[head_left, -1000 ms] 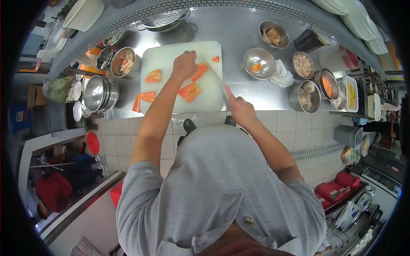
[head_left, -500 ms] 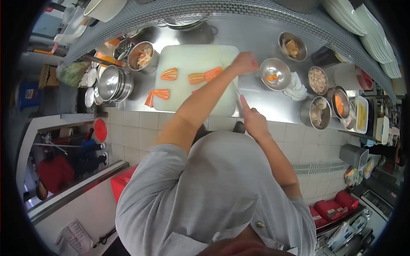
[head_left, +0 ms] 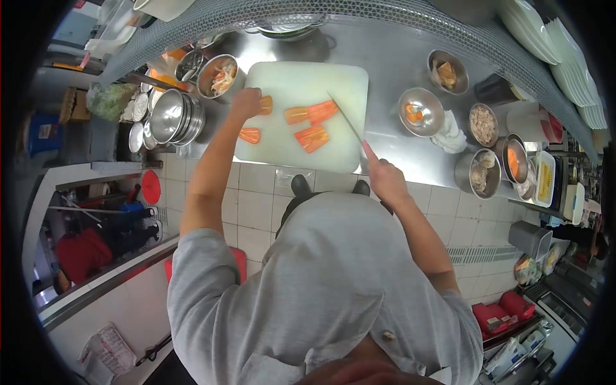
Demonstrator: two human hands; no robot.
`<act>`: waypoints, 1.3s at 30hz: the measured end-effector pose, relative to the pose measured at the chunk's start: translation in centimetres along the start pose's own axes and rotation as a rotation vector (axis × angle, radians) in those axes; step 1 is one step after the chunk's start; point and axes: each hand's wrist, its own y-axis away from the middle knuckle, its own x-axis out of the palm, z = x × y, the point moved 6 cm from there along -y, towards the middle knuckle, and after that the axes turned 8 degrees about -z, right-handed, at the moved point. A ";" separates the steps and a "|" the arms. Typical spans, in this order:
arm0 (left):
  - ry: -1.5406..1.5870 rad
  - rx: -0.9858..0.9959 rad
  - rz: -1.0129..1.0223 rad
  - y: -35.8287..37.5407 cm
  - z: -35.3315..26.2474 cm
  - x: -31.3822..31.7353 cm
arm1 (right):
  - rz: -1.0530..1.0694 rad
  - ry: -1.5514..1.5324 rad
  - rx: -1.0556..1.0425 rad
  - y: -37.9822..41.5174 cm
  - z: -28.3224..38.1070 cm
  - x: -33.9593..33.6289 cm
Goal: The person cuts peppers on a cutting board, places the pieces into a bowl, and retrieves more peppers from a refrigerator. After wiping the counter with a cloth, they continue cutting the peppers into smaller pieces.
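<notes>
The right hand [head_left: 388,181] is clamped on a knife [head_left: 347,119], blade over the cutting board's [head_left: 276,80] right side. The left hand [head_left: 246,104] is at the board's left edge, beside an orange piece [head_left: 265,105]; its grip is unclear. Three orange slices [head_left: 311,138] lie mid-board.

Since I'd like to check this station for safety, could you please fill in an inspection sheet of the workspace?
Surface: steel counter, with a pale cutting board on it.
Job's things: orange pieces spread on the board; knife with its blade over the board's right side.
Clutter: stacked metal bowls to the left; crumpled white cloth beside a metal bowl to the right.
Hands: left hand at a piece by the board's left edge, grip unclear; right hand holds the knife.
Cables: nothing seen on the counter.
Surroundings: tiled floor below, mesh shelf above the counter's far side.
</notes>
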 end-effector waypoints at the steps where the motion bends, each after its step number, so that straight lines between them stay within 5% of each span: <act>1: 0.033 0.015 -0.045 -0.2 0.7 0.4 | 0.001 0.002 -0.024 -0.2 0.2 -0.1; 3: 0.097 0.044 -0.135 -0.7 1.8 0.9 | 0.003 0.006 -0.073 -0.5 0.6 -0.5; 6: 0.664 -0.262 0.078 0.5 -0.7 -3.9 | -0.042 -0.112 0.005 -0.6 0.0 -0.5; 9: 1.187 -0.259 0.040 0.0 -5.1 -5.3 | -0.099 -0.265 0.108 -0.4 -0.7 -0.7; 13: 1.468 -0.220 0.144 -1.9 -12.3 -3.7 | -0.145 -0.381 0.203 0.0 -0.8 -1.7; 17: 1.009 -0.108 -0.014 -5.0 -16.6 0.8 | -0.174 -0.382 0.224 -0.1 -0.9 -2.1; 21: 0.313 -0.073 0.092 -2.3 -19.9 -1.6 | -0.174 -0.332 0.201 -0.3 -0.8 -1.8; 27: 0.266 -0.118 -0.093 -1.4 -19.7 -1.7 | -0.157 -0.175 0.115 -0.8 -0.5 -0.6; 34: 0.338 -0.100 0.014 -2.0 -19.3 -0.7 | -0.243 -0.114 0.054 -1.8 1.6 -2.4; 39: 0.288 -0.082 0.052 -2.5 -19.6 -0.4 | -0.092 -0.036 0.101 -2.6 0.7 -0.4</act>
